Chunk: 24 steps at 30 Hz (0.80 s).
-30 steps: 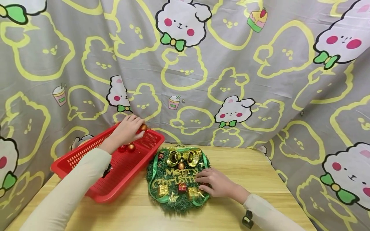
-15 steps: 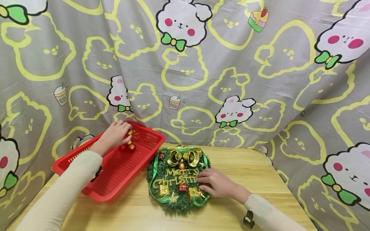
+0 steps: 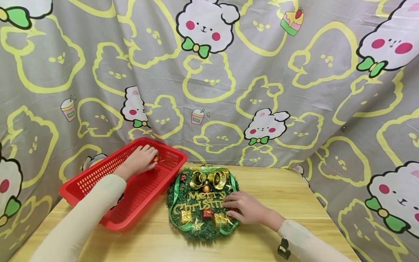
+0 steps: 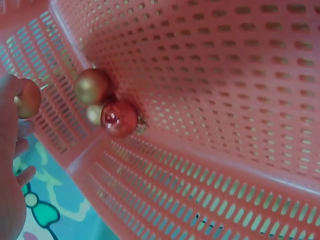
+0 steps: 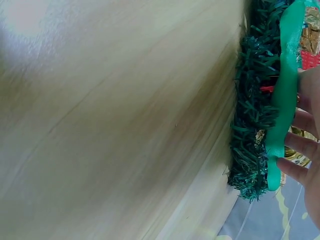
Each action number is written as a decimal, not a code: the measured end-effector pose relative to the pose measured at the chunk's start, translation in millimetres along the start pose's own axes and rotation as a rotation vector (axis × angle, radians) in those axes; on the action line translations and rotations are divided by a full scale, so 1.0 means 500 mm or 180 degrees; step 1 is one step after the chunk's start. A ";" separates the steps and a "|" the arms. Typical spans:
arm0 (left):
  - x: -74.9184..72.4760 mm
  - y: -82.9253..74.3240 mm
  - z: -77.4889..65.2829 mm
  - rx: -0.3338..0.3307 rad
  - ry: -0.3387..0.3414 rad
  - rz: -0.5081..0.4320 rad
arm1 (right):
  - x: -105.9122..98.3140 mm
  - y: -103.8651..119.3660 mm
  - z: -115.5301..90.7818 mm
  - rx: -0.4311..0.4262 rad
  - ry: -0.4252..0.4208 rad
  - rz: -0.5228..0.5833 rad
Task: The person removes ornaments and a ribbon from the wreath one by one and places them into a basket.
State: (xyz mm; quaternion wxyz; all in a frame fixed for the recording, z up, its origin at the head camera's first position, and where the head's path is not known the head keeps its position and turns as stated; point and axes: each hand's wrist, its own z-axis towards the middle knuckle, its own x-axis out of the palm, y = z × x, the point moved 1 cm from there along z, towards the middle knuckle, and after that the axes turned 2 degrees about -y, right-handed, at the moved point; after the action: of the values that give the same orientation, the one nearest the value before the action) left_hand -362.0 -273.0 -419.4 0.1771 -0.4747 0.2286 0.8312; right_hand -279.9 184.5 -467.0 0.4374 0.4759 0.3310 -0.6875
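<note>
Inside the red plastic basket (image 3: pixel 131 203), my left hand (image 3: pixel 139 160) pinches a copper-orange bauble (image 3: pixel 156 159) between thumb and fingers. The left wrist view also shows this bauble (image 4: pixel 29 98), partly covered by the fingers. Near it in the basket lie another copper bauble (image 4: pixel 92 86), a shiny red bauble (image 4: pixel 119 118) and a gold one (image 4: pixel 94 114) half hidden behind them. A green Christmas wreath (image 3: pixel 209 234) lies flat on the table, with golden "Merry Christmas" letters (image 3: pixel 198 207). My right hand (image 3: pixel 247 208) rests on its right side, fingers lying over the green ribbon (image 5: pixel 285 100).
The wreath carries two golden bells (image 3: pixel 218 179), small gift boxes (image 3: pixel 186 217), a gold star (image 3: pixel 197 225) and a copper bauble (image 3: pixel 206 188). It sits right of the basket on the wooden table (image 3: pixel 268 182). A grey patterned curtain (image 3: pixel 216 109) hangs behind.
My left hand, with the copper bauble, first moved left and down over the basket, then a little right and lower into it. The right hand has stayed on the wreath.
</note>
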 end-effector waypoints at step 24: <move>0.065 -0.003 -0.008 -0.0206 0.0481 0.0073 | 0.005 -0.001 -0.003 0.0100 -0.0010 0.0026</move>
State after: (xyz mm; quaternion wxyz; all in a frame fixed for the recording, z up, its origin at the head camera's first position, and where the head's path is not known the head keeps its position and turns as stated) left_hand -374.1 -271.3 -449.7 0.1343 -0.5390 0.2198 0.8020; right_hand -280.4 185.2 -470.0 0.4332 0.4830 0.3175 -0.6915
